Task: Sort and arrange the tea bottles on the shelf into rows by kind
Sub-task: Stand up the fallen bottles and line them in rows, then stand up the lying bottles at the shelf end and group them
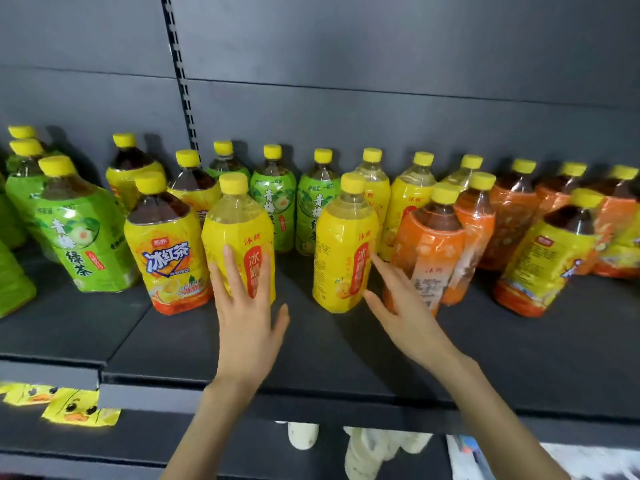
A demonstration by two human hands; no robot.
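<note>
Tea bottles with yellow caps stand on a dark shelf (311, 355). Green-labelled bottles (83, 237) fill the left, yellow ones the middle, orange ones (429, 244) the right. My left hand (246, 317) lies with straight fingers against the front of a yellow bottle of clear drink (239, 223). My right hand (405, 313) is open, its fingertips touching the right side of a second yellow bottle (343, 244). An iced black tea bottle (166, 247) with dark liquid stands just left of my left hand.
More green and yellow bottles line the back row (273, 192). Another yellow-and-orange black tea bottle (547, 258) stands at the right front. Yellow duck-print packets (79, 408) and pale items lie on the shelf below. The shelf's front strip is bare.
</note>
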